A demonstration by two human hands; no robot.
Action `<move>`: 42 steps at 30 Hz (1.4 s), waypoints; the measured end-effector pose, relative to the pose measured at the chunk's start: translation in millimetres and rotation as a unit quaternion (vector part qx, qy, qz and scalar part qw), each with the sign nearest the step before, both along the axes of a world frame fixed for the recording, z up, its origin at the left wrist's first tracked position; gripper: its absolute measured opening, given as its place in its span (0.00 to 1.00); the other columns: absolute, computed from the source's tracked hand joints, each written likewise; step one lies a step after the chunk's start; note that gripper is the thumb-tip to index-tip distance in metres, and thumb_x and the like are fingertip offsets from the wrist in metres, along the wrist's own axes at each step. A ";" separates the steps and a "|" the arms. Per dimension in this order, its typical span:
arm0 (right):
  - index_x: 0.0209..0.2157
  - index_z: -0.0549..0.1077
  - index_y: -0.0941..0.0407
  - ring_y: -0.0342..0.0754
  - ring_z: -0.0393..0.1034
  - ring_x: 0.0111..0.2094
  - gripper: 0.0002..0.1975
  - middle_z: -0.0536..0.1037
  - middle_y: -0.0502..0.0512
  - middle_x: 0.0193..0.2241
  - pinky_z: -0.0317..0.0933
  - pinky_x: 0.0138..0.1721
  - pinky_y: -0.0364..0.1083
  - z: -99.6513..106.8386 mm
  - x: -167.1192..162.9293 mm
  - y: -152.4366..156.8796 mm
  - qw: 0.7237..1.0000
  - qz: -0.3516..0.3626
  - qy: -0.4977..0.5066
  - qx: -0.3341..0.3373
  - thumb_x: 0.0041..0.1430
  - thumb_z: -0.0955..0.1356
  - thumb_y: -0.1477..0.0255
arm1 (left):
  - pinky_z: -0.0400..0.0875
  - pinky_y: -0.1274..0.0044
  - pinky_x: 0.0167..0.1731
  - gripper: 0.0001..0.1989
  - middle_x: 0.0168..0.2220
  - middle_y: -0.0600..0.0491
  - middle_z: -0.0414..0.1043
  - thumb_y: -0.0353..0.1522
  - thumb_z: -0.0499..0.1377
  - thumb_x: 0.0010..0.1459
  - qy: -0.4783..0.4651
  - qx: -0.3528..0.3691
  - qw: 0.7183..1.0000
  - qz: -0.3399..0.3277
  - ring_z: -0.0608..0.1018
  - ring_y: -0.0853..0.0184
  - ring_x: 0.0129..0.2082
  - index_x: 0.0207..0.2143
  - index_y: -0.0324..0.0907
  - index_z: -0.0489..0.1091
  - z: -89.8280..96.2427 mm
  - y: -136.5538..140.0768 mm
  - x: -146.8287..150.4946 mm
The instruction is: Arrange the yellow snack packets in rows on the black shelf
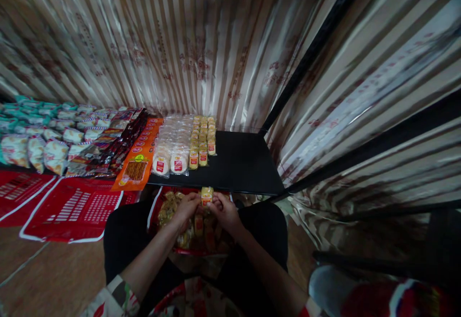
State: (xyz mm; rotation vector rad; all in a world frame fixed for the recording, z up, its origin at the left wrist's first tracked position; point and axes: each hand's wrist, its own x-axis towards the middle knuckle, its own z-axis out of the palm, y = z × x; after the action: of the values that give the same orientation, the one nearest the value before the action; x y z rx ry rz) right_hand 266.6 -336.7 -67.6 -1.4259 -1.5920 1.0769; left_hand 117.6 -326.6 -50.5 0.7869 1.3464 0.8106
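Between the fingertips of both hands is a small yellow packaged snack [207, 195] with a red-and-white label, held upright in front of the shelf's near edge. My left hand [189, 207] pinches its left side, and my right hand [226, 212] grips the right side. Below them, a red basket [155, 206] between my knees holds many loose snacks of the same yellow kind. On the black shelf [241, 163] stand rows of matching yellow snacks [202, 156]. Beside those rows are round white packaged crackers [179, 162] in clear wrappers.
Further left lie an orange snack bag [135, 168], dark red packets [115, 137] and white-and-teal bags [55, 156]. Red baskets [72, 206] with white handles sit below the shelf's left part. A striped curtain [201, 43] hangs behind, and a black slanted post [306, 60] rises at right.
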 end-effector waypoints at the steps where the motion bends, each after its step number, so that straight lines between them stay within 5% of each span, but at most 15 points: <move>1: 0.39 0.70 0.56 0.42 0.68 0.28 0.13 0.75 0.51 0.31 0.63 0.31 0.41 2.6 1.2 3.8 1.000 -0.007 0.002 0.006 0.52 0.65 0.65 | 0.67 0.81 0.25 0.06 0.22 0.56 0.69 0.33 0.57 0.47 -0.008 0.010 1.000 0.009 0.71 0.75 0.20 0.27 0.39 0.68 3.4 2.2 2.8; 12: 0.40 0.73 0.56 0.44 0.67 0.29 0.16 0.74 0.52 0.29 0.63 0.33 0.43 17.9 25.8 80.1 0.990 -0.093 -0.077 0.072 0.53 0.64 0.62 | 0.71 0.78 0.40 0.16 0.43 0.50 0.73 0.24 0.53 0.51 0.013 0.142 0.989 0.040 0.76 0.70 0.38 0.45 0.39 0.66 16.1 52.1 51.7; 23: 0.43 0.72 0.54 0.44 0.68 0.29 0.16 0.75 0.52 0.30 0.59 0.30 0.40 22.6 25.2 147.0 0.966 -0.109 -0.217 0.084 0.57 0.62 0.64 | 0.57 0.72 0.57 0.18 0.56 0.49 0.63 0.26 0.50 0.55 0.134 0.227 0.964 0.038 0.65 0.65 0.56 0.48 0.40 0.67 13.5 98.6 75.1; 42: 0.53 0.66 0.56 0.45 0.68 0.33 0.21 0.70 0.58 0.40 0.63 0.38 0.44 0.1 10.7 166.9 0.969 -0.122 -0.198 0.085 0.58 0.61 0.69 | 0.49 0.71 0.61 0.22 0.59 0.52 0.58 0.27 0.47 0.57 0.194 0.224 0.955 0.015 0.59 0.67 0.60 0.54 0.41 0.63 -0.2 112.4 74.5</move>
State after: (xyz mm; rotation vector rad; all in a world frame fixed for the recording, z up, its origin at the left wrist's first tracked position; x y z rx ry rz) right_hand 277.3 -169.8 -67.5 -1.7397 -1.6734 0.5202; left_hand 192.1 -214.2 -50.7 1.3382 1.5401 1.0402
